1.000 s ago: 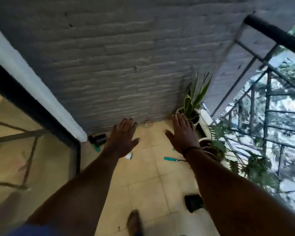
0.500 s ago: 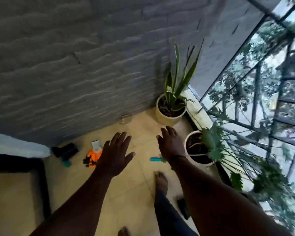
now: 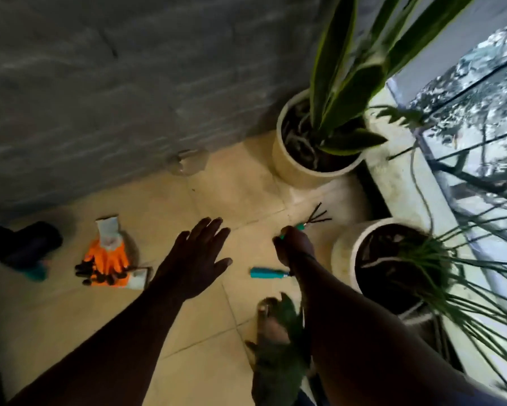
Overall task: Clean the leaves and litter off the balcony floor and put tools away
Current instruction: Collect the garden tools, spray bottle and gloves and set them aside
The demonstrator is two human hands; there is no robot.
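Tiled floor (image 3: 170, 323); pots (image 3: 297, 168) crowd railing.

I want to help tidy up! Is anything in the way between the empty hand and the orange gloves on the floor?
Nothing visible is. The left hand hovers open above bare tile, and the orange gloves lie just to its left with only floor between. The right hand is busy gripping the small rake.

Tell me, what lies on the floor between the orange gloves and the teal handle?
In the head view, the open left hand hovers between the orange gloves and teal handle; visible tile is bare.
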